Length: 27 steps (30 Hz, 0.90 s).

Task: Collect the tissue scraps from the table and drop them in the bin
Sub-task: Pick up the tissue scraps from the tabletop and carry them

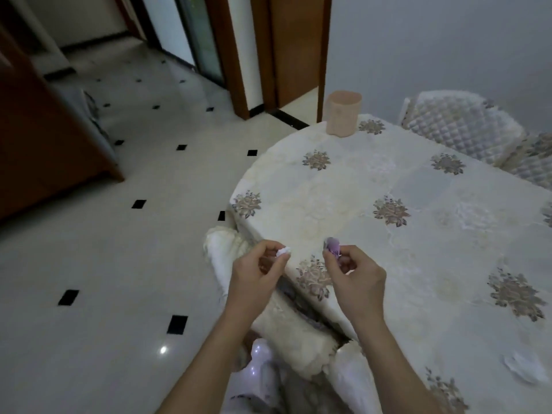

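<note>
My left hand [257, 268] pinches a small white crumpled tissue scrap [283, 252] just off the table's near-left edge. My right hand [355, 273] grips a purple scrap [333, 245] above the tablecloth. Both hands hover side by side at the near edge of the table [343, 186], which wears a cream cloth with grey flower prints. A beige cylindrical bin [343, 116] stands upright on the far corner of the table, well beyond both hands. Another white tissue scrap [522, 368] lies flat on the cloth at the near right.
Quilted chair backs [460, 124] stand behind the table at the right. White tiled floor [119, 249] with black squares spreads to the left. A brown cabinet [38, 138] and wooden door frames [286, 55] stand at the far side. A cloth-covered chair [298, 336] sits below my arms.
</note>
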Tool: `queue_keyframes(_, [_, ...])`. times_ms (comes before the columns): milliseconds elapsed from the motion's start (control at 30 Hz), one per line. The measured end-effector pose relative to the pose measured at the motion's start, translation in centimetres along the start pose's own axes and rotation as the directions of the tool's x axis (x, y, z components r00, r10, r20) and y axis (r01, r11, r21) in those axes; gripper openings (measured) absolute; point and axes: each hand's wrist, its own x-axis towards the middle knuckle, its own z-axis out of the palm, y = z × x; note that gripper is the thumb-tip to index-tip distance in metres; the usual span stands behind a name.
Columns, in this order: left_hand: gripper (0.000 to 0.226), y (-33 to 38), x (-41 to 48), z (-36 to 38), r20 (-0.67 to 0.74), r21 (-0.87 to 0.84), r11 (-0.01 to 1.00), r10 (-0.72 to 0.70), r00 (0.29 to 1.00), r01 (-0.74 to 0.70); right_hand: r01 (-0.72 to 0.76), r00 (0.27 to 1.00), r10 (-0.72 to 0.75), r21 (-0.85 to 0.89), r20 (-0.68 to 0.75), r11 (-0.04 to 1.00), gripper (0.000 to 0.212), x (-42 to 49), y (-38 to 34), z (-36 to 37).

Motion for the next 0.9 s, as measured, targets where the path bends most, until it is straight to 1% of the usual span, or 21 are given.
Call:
queue_keyframes(200, [0.007,-2.0,-1.1,-7.0,-0.196,0.050,0.997,-0.051,0.979,0.062,0.081,0.980,-0.082,0.016,0.180,0.997,0.014,-1.0,-3.0,6.0])
queue_keyframes(333, [0.005,-4.6,-0.7,-12.2,-0.286,0.062,0.993,-0.082,0.955,0.104,0.126,0.951,-0.131,0.035,0.280,0.991,0.013,-1.9,-5.1,10.6])
queue_keyframes(500, [0.007,-7.4,2.0,-18.2,-0.377,0.014,0.992,-0.112,0.920,0.127,0.176,0.923,-0.180,0.042,0.340,0.984,0.015,-1.4,-7.6,18.1])
queue_keyframes(633, [0.007,-10.4,6.2,-23.6,-0.399,-0.042,0.987,-0.160,0.903,0.156,0.181,0.921,-0.180,0.031,0.344,0.983,0.012,0.0,-10.2,25.8])
queue_keyframes(700, [0.007,-11.8,8.6,-26.7,-0.403,-0.060,0.985,-0.170,0.899,0.159,0.171,0.920,-0.170,0.029,0.353,0.985,0.015,0.9,-11.6,29.9])
queue_keyframes(800, [0.007,-13.5,12.1,-31.3,-0.377,-0.062,0.985,-0.171,0.910,0.159,0.165,0.919,-0.155,0.003,0.362,0.986,0.010,2.0,-14.0,35.9])
queue_keyframes(900, [0.008,-14.8,15.7,-35.4,-0.338,-0.038,0.989,-0.150,0.929,0.146,0.186,0.930,-0.178,0.006,0.321,0.982,0.013,2.9,-16.9,41.0])
